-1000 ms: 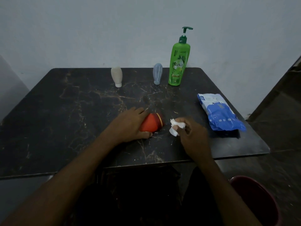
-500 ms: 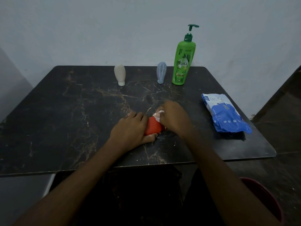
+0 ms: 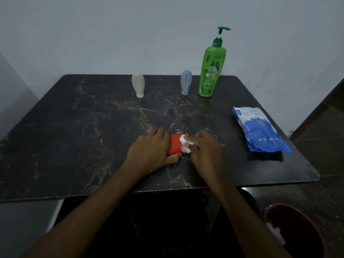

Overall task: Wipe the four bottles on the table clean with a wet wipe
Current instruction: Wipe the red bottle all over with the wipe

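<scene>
Bottles are being counted as four. One, the red bottle [image 3: 174, 146], is being gripped lying on the tabletop [image 3: 74, 136] by the left hand [image 3: 149, 150], while one wipe [image 3: 185, 145], being pinched in the right hand [image 3: 205, 150], is being rubbed on it. A white bottle [image 3: 138, 84], blue bottle [image 3: 186, 81] and green bottle [image 3: 211, 71] are standing well beyond both hands, likely awaiting wiping. One pack [image 3: 258, 131] is lying right of the right hand.

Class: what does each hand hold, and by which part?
The left hand grips the red bottle round its body; the right hand pinches a crumpled wet wipe against its exposed end.
</scene>
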Demonstrator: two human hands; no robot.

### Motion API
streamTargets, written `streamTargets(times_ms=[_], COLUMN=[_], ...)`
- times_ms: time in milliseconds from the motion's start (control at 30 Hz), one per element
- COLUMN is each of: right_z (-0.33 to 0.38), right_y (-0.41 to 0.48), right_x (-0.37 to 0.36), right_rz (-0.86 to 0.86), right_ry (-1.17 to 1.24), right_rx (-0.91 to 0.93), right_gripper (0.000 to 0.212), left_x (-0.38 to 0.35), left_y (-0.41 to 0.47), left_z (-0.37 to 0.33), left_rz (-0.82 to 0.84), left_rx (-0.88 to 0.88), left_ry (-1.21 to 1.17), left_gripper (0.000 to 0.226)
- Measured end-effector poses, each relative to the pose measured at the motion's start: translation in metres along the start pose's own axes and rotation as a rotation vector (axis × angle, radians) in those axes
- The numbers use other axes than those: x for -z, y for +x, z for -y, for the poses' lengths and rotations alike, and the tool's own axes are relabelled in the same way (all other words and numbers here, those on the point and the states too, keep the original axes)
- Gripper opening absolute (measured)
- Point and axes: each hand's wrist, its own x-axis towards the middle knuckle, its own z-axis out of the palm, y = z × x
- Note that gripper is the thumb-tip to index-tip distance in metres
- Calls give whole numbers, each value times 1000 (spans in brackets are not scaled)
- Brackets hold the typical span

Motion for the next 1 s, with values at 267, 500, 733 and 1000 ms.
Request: streamTargets(times_ms=[267, 500, 733, 1000], right_z=[8, 1, 4, 0], right_y=[52, -14, -10, -6], right_x=[10, 11, 17, 19], right_rz=[159, -107, -166, -105], right_ry=[-116, 8, 52, 26], right_rx=[-6, 1, 33, 26], right_gripper=[28, 29, 30, 23], left_x=[-5, -2, -3, -2], left_y=[-8, -10, -8, -7], left_z=[1, -6, -12, -12], left_rz=[-189, -252, -299, -255], left_rx=[1, 26, -54, -31], left_ry=[-13, -18, -22, -26], left_gripper=[67, 62, 41, 40])
